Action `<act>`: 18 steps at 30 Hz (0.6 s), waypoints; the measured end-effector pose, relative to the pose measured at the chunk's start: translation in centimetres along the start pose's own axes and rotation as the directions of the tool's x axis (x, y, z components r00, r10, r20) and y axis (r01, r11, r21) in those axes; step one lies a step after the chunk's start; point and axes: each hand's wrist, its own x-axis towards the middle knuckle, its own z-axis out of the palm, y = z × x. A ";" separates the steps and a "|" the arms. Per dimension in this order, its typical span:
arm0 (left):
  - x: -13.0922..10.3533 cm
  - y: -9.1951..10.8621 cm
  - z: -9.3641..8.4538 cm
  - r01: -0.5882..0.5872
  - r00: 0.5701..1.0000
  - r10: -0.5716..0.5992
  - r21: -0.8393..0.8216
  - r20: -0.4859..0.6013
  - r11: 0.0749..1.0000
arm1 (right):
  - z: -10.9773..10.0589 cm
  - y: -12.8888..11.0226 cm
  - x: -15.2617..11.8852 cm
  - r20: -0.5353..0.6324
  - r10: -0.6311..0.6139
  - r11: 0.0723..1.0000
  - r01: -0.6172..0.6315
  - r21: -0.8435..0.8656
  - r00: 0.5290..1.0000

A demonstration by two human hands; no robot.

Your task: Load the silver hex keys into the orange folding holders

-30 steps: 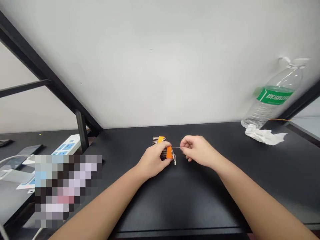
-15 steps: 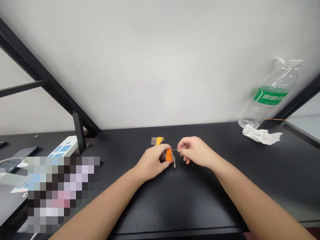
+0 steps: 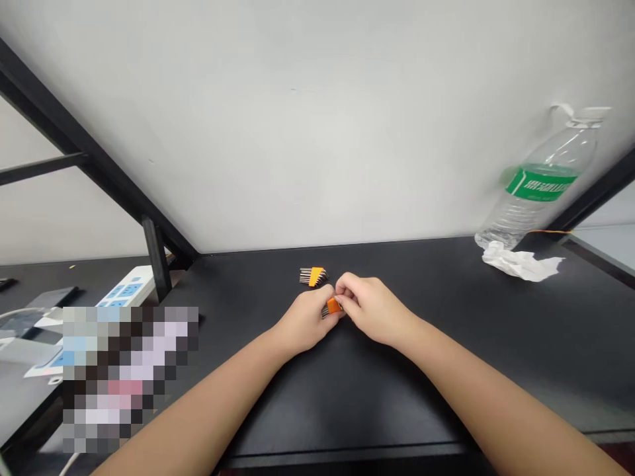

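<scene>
firstly, one orange holder (image 3: 334,305), carrying a row of metal keys (image 3: 325,311); location: between the two hands, near the middle of the black desktop (image 3: 367,403). contact of its underside with the desktop: cannot be told.

left hand (image 3: 303,320): gripping the holder from the left, thumb on the near side, fingers over the far side, keys showing in the gap between.

right hand (image 3: 370,305): fingers curled in, thumb and forefinger drawn close at the right end of the same holder; whether a key is pinched there is hidden, so its grip cannot be told.

second orange holder (image 3: 316,277): lying on the desktop just beyond the left hand, apart from both hands; metal rods project to the left, bent ends to the right.

crumpled white tissue (image 3: 520,262): on the desktop, far right.

clear plastic bottle (image 3: 540,182): behind the tissue, by the pale wall (image 3: 317,132); green label, white handle at the neck.

power strip (image 3: 129,287): white with blue sockets, at left, past a black metal frame (image 3: 157,258).

pixelated patch (image 3: 126,377): lower left, contents unreadable.
</scene>
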 end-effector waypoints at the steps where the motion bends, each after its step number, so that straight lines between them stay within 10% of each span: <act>1: 0.0 0.0 0.0 -0.001 1.000 0.001 -0.018 0.000 1.000 | 0.1 -0.1 0.0 0.001 -0.059 0.994 0.059 -0.088 0.998; 10: 0.3 -0.4 0.1 -0.011 0.998 0.008 -0.036 -0.061 0.999 | 0.6 -0.7 -0.1 0.148 -0.229 0.841 0.272 -0.468 0.962; 18: 0.0 -0.4 -0.3 -0.033 0.998 0.020 -0.237 -0.060 0.971 | 0.7 0.2 0.3 0.019 -0.122 0.911 0.120 -0.395 0.992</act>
